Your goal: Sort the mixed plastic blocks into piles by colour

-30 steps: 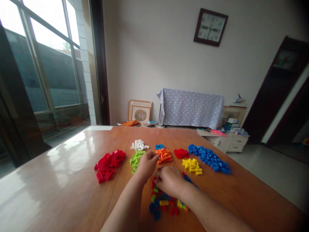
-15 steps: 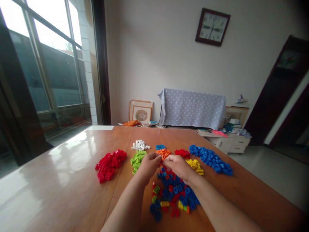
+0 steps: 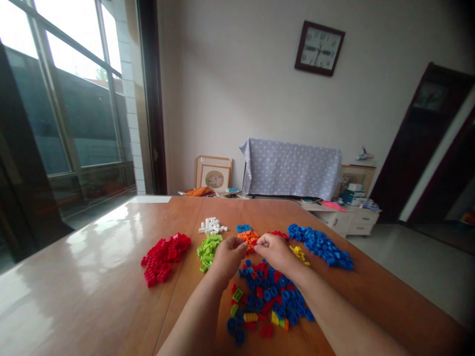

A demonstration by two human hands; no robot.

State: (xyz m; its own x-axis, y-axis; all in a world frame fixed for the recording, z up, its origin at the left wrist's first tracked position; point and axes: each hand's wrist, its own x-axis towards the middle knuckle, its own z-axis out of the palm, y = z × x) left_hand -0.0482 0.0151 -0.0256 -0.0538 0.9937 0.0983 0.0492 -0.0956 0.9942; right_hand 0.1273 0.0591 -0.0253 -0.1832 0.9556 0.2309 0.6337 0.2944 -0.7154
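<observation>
My left hand (image 3: 230, 253) is closed in a pinch above the table, between the light green brick pile (image 3: 210, 249) and the orange brick pile (image 3: 248, 239). Facing it across a small gap, my right hand (image 3: 273, 251) is pinched too, partly covering a small red brick pile (image 3: 280, 235) and yellow bricks (image 3: 300, 254). Whatever sits between the fingertips of either hand is too small to make out. Below both hands spreads a mixed heap of blue round pieces (image 3: 267, 295) with red, yellow and green bricks among them.
On the wooden table (image 3: 104, 306) stand a big red brick pile (image 3: 166, 257) at left, white bricks (image 3: 213, 226) and light blue bricks (image 3: 244, 228) farther back, and a large blue brick pile (image 3: 321, 245) at right. A cabinet (image 3: 356, 220) stands beyond.
My two hands, whose fingertips were almost together, have drawn slightly apart. The whole view has shifted a little with the head.
</observation>
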